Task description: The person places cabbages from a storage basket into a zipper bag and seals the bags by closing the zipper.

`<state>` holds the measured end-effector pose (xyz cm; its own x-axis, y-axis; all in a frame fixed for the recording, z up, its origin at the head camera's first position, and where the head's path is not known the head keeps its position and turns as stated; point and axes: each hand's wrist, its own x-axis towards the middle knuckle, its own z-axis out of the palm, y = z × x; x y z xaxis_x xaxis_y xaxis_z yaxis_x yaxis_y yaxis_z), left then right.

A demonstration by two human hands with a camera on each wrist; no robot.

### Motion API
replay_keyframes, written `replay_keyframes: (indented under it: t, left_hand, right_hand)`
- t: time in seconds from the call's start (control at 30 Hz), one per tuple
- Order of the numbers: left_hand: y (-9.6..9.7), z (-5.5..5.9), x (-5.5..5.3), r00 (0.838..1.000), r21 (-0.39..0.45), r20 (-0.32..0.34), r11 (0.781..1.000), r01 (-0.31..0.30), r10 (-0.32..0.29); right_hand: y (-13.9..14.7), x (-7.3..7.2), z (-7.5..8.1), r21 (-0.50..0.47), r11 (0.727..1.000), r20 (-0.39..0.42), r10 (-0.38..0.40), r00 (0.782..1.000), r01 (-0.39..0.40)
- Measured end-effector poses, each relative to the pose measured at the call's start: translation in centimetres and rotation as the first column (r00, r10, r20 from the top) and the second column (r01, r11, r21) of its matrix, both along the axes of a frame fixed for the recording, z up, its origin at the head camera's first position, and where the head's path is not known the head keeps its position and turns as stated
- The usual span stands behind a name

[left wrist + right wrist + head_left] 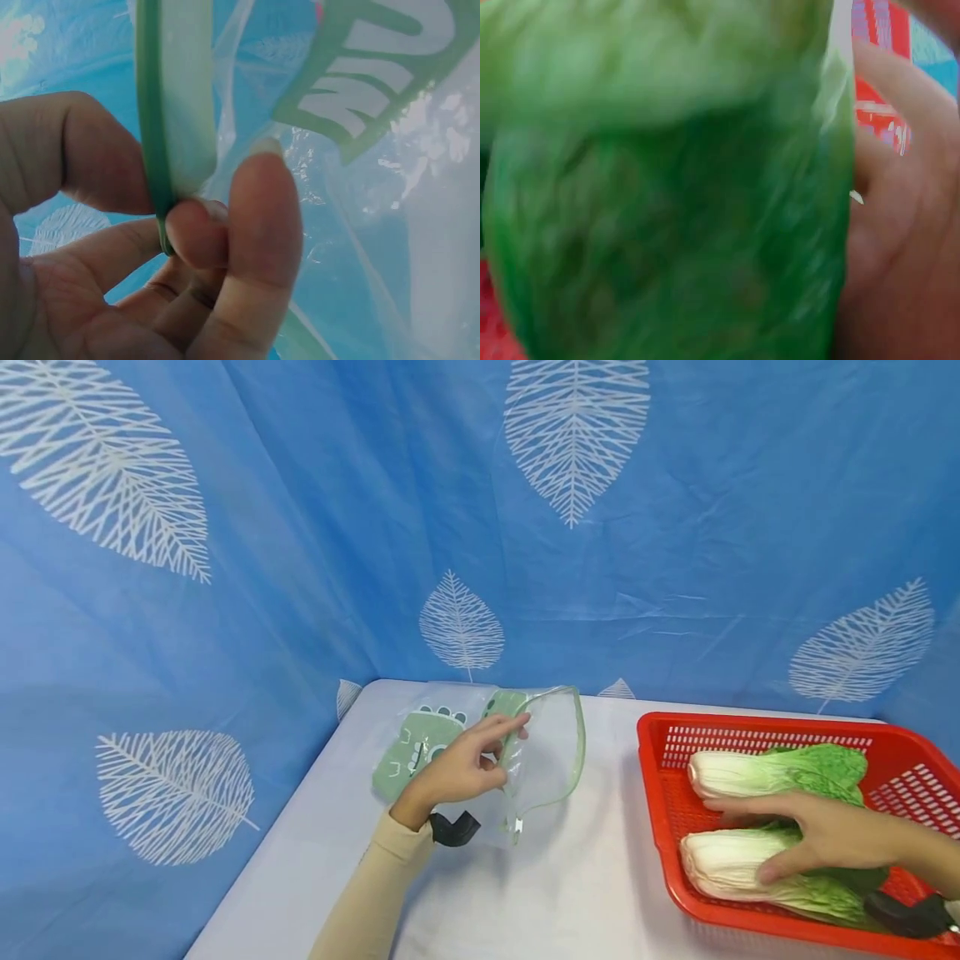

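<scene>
Pinched together, the fingertips [262, 217] of the left hand [461, 767] grip the green-edged rim of a clear plastic zip bag [420, 735] with a pale green cartoon print. I judge, from my distant post, that the pinch serves to hold the mouth apart: it stands as a loop facing the red basket, its small white zip slider [518, 824] hanging at the near corner.

Spread wide, the fingers of the right hand [832, 831] straddle a white-stemmed, green-leaved napa cabbage [723, 864], thumb at its near side and index finger along its far side; how firmly they bear on it I cannot tell, as a blurred leaf fills the right wrist view. A second, similar cabbage [742, 772] lies just beyond, both with stems toward the bag, perhaps laid that way for easy taking.

Around them rises the rim of the red perforated plastic basket [654, 810], an edge to clear on any sideways move. Between basket and bag I see a broad stretch of white table [600, 860], room enough for the right arm to cross. Behind the bag, a blue curtain with white leaf prints [420, 485] limits far reach.
</scene>
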<state>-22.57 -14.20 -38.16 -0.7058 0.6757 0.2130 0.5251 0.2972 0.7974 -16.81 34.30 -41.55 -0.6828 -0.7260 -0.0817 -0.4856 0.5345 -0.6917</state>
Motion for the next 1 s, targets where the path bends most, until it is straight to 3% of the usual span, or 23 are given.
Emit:
replay_keyframes:
  t: [0.17,0.27,0.53,0.8,1.0]
  left_hand:
    - [-0.1,-0.1,-0.2,1.0,0.016,0.008,1.0,-0.005,0.005]
    - [-0.1,-0.1,-0.2,1.0,0.022,0.023,1.0,-0.006,0.006]
    - [-0.1,-0.1,-0.4,1.0,0.028,0.012,1.0,-0.011,0.011]
    - [-0.1,-0.2,-0.6,1.0,0.024,-0.008,1.0,-0.004,0.004]
    - [0.0,-0.4,-0.7,1.0,0.028,0.0,1.0,0.0,0.0]
  right_hand:
    - [0.7,0.3,-0.6,-0.002,1.0,0.114,-0.012,0.993,0.012]
    - [0.7,0.3,-0.8,-0.023,1.0,0.134,0.002,0.991,0.001]
    - [0.6,0.0,-1.7,-0.061,0.996,0.054,0.061,0.997,-0.057]
    - [0.7,0.1,-2.0,-0.049,0.999,-0.029,0.004,1.0,-0.005]
    - [0.7,0.3,-1.6,-0.03,0.999,-0.026,-0.033,0.999,0.033]
